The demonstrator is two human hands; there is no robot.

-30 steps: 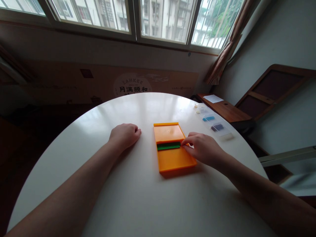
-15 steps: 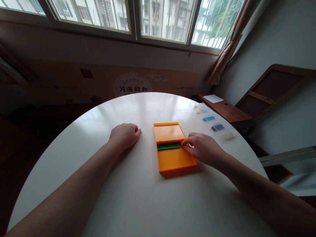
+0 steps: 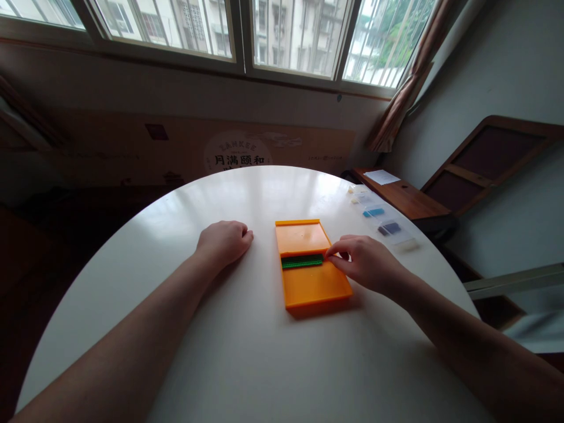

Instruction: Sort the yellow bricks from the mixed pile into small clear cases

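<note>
The right hand [image 3: 368,261] has thumb and forefinger brought together at the near right end of a green strip [image 3: 302,261]; whether they grip it or only touch beside it, I cannot tell. The strip, bumpy along its length, stretches leftward from those fingertips inside a shallow orange case [image 3: 315,288], lying along the ridge that divides the case in two. The right hand reaches over the case's right edge, with the paler half beyond the fingertips and the deeper orange half on the nearer side. Well to the left of the right hand, the left hand [image 3: 224,242] is curled into a loose fist and rests on the white surface [image 3: 247,352], apart from the case. Beyond the right hand and to its right, clear bags [image 3: 403,238] lie in a row near the surface's edge, with blue pieces [image 3: 373,212] and dark pieces [image 3: 388,228] showing through. Farther out past the bags, a sheet of paper [image 3: 381,177] lies on wooden furniture [image 3: 409,200]. Far ahead of both hands are a barred window [image 3: 295,35] and a curtain [image 3: 399,117].
</note>
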